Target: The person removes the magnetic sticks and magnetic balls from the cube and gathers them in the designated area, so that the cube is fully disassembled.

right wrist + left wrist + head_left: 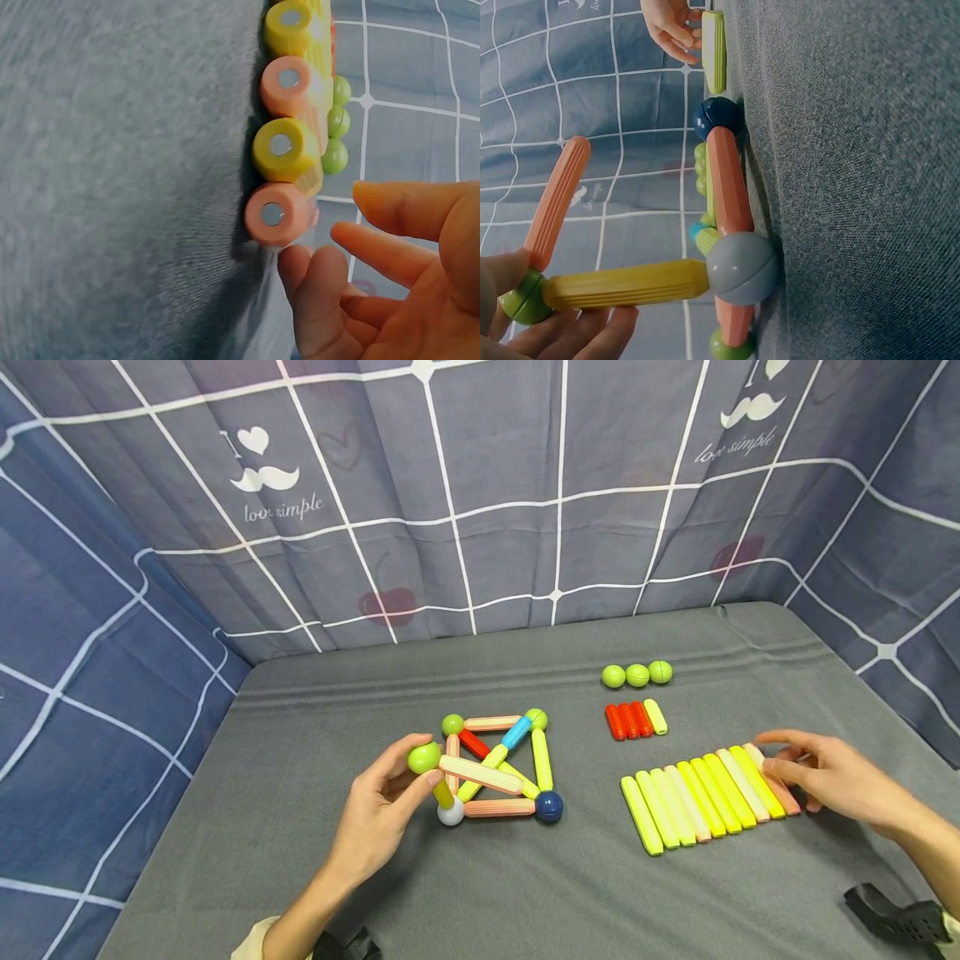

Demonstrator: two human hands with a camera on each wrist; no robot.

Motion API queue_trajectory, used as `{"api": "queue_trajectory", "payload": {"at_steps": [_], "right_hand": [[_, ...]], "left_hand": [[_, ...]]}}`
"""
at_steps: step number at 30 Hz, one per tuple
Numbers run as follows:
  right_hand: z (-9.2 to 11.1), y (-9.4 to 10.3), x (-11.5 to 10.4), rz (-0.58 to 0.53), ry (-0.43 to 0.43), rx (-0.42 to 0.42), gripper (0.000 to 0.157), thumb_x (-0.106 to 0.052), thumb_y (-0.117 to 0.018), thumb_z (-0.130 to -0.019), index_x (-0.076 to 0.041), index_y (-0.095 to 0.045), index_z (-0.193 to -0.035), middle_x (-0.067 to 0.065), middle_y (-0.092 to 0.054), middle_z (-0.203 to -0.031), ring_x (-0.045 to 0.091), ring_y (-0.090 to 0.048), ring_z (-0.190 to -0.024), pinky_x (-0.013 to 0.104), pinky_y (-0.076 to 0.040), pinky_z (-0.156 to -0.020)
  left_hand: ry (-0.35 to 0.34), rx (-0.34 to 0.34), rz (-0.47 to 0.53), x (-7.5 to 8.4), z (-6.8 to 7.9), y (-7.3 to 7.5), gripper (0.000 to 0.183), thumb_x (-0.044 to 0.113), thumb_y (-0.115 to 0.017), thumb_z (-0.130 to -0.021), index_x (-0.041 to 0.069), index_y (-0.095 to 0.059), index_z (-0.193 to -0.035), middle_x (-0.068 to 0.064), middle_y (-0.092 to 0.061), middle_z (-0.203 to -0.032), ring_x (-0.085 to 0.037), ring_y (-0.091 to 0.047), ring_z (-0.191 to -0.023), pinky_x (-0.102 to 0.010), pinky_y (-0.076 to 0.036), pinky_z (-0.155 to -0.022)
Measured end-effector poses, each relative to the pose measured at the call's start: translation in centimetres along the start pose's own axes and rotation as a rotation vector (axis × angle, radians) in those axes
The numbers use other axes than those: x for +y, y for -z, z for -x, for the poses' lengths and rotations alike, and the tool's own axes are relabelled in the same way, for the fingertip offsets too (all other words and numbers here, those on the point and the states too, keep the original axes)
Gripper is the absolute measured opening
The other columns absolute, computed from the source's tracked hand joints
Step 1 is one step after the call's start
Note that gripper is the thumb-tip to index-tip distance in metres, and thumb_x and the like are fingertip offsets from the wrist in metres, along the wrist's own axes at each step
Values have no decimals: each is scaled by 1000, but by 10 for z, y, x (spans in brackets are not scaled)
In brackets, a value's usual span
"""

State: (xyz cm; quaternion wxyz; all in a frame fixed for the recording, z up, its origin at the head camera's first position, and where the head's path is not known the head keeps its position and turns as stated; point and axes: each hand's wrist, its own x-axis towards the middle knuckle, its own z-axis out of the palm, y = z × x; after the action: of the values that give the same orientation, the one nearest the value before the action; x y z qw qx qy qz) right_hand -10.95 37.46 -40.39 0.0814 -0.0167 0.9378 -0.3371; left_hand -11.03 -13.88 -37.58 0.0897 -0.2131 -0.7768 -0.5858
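Note:
My left hand (382, 814) pinches a green ball (424, 758) between thumb and fingers. From that ball an upright yellow magnetic stick (630, 285) runs down to a grey-white ball (450, 811), and an orange stick (480, 774) sticks out sideways, its far end without a ball. The grey-white ball is a corner of a flat frame of sticks, with a dark blue ball (549, 806) at another corner and crossing sticks inside. At the right, my right hand (832, 777) has spread fingers around the far end of the last orange stick (271, 215) in a row.
The row of yellow and orange sticks (693, 802) lies side by side on the grey cloth (300, 827). Behind it are short red sticks (628, 720) with a short yellow-green one (655, 716), then three green balls (637, 675). A checked curtain (495, 485) hangs behind.

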Motion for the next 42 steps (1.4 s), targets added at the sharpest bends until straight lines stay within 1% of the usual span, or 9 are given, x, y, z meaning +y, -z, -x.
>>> {"api": "queue_trajectory", "payload": {"at_steps": [5,8,16,20,26,29,33,38,42], "right_hand": [[3,-1,-14,30,19,87,47,-22,-55,-103,10,-46,-136,24,-59,-112,12,-57,-75,30,-50,-53],[6,-4,-30,-12,89,128,43,-19,-57,-102,8,-50,-134,24,-60,-112,13,-56,-73,30,-48,-50],[7,-30,-96,-84,369,153,25,-6,-66,-95,-9,-67,-119,-2,-68,-93,8,-60,-84,24,-49,-65],[5,-49,-137,-188,445,71,21,-8,-65,-96,-15,-68,-115,-4,-65,-106,10,-61,-89,29,-54,-66],[-4,-77,-193,-434,444,-209,25,-16,-64,-98,-11,-64,-122,6,-62,-117,25,-61,-93,36,-54,-51],[-10,-90,-219,-487,458,-300,25,-18,-63,-98,-14,-64,-123,6,-62,-119,27,-62,-94,38,-53,-48],[-16,-100,-241,-439,482,-318,23,-18,-63,-98,-19,-66,-121,-2,-64,-113,20,-62,-93,37,-51,-44],[-22,-108,-248,-356,520,-324,22,-12,-63,-98,-21,-68,-118,-1,-67,-98,17,-58,-62,31,-48,-42],[-26,-113,-246,-308,584,-298,25,-10,-63,-98,-19,-69,-121,-5,-67,-99,17,-62,-69,28,-49,-53]], "left_hand": [[-3,2,0,0,1,0,40,1,-68,-92,7,-57,-130,-8,-69,-111,-22,-69,-95,-28,-55,-83],[-8,5,-3,-1,1,0,40,1,-68,-92,7,-57,-130,-8,-70,-111,-21,-69,-96,-28,-55,-83],[-4,6,1,0,0,-1,39,2,-68,-92,7,-57,-130,-7,-70,-110,-21,-69,-95,-29,-55,-84],[-10,6,-2,0,0,-2,39,2,-68,-92,7,-58,-130,-7,-70,-110,-21,-68,-96,-29,-55,-84],[-18,5,2,0,0,-2,40,1,-68,-92,7,-57,-130,-8,-69,-111,-21,-68,-96,-28,-55,-83],[-25,7,6,-1,0,-2,40,0,-67,-92,6,-57,-130,-8,-70,-110,-21,-68,-95,-28,-55,-83],[-38,1,15,-1,0,-2,41,-2,-66,-92,6,-57,-131,-9,-70,-110,-28,-69,-94,-29,-55,-83],[-30,-10,9,-2,0,-1,39,0,-65,-94,8,-57,-131,-8,-70,-110,-28,-68,-91,-27,-55,-81],[-24,-24,-15,-1,0,-1,37,1,-63,-96,9,-56,-131,-7,-70,-111,-25,-68,-89,-25,-54,-77]]}}
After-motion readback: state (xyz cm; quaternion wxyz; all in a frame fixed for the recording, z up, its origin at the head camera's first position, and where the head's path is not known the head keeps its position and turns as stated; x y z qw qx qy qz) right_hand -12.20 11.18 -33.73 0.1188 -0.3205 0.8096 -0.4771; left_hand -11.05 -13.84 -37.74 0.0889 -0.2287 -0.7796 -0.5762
